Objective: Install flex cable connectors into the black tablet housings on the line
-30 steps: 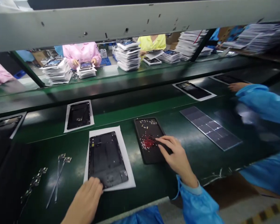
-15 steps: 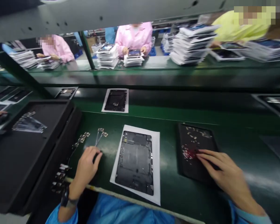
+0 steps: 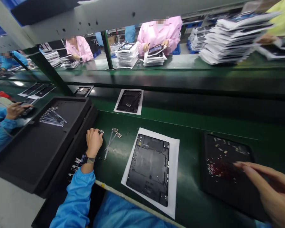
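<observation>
My left hand (image 3: 94, 142) is closed at the side of the black foam trays, and a small circuit board (image 3: 101, 131) shows at its fingertips. Beside it on the green bench lie two small boards with flat ribbon cables (image 3: 111, 142). My right hand (image 3: 270, 186) is pinched over a black tray (image 3: 218, 186) scattered with tiny pale parts; whatever is between its fingertips is too small to make out. Between my hands a black tablet housing (image 3: 148, 167) lies inner side up on a white sheet (image 3: 174, 177).
Stacked black foam trays (image 3: 19, 155) at left hold a fan of ribbon-cable boards (image 3: 52, 117). Another housing (image 3: 129, 100) rests on a sheet farther back. Co-workers sit opposite beside tall stacks (image 3: 230, 41); a co-worker's hand (image 3: 14, 110) is at far left.
My view has turned left. My left hand has moved away from me to the small boards beside the foam trays, its fingers now at one. My right hand stays pinched over the parts tray.
</observation>
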Available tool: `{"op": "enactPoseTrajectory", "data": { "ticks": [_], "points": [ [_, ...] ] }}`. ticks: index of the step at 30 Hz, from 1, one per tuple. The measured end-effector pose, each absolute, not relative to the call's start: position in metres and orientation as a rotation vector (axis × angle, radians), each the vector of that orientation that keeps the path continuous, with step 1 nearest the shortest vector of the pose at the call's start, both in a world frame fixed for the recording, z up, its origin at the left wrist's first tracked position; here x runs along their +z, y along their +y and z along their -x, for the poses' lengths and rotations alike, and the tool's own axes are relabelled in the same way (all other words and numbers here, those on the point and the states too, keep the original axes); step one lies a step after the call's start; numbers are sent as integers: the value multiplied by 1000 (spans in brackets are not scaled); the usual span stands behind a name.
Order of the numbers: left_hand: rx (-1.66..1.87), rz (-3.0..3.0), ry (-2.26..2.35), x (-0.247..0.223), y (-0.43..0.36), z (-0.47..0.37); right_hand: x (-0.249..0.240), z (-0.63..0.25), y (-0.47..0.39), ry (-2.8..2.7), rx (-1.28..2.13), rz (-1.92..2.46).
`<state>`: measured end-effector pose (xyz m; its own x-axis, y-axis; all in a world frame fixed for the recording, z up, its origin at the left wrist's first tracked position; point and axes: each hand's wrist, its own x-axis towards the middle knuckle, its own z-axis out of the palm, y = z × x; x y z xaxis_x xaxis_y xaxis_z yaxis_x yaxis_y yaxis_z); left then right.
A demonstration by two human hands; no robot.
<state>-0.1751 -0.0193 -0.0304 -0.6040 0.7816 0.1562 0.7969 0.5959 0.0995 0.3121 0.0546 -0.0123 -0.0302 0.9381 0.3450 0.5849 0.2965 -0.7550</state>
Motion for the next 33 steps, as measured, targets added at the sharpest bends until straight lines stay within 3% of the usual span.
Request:
{"op": "enactPoseTrajectory", "data": {
  "ticks": [3,8,13,22,27,33],
  "points": [
    [-444,1377,-2731,-30,-15,180,9,-279,48,-1402,725,1548],
    [-1433,1334,-2693,-26,-7,182,6,-235,50,-1614,999,1278],
    [-1961,1138,-2529,-7,-1,172,-3,-198,46,-1729,1213,1087],
    [-2084,1497,-2816,48,-12,100,-14,-185,39,-1597,1616,1002],
    [-2046,2174,-3087,30,5,34,-16,-182,36,-1604,1729,973],
    [-2136,2299,-3131,3,22,8,-24,-186,37,-1399,1879,963]
  ]
}}
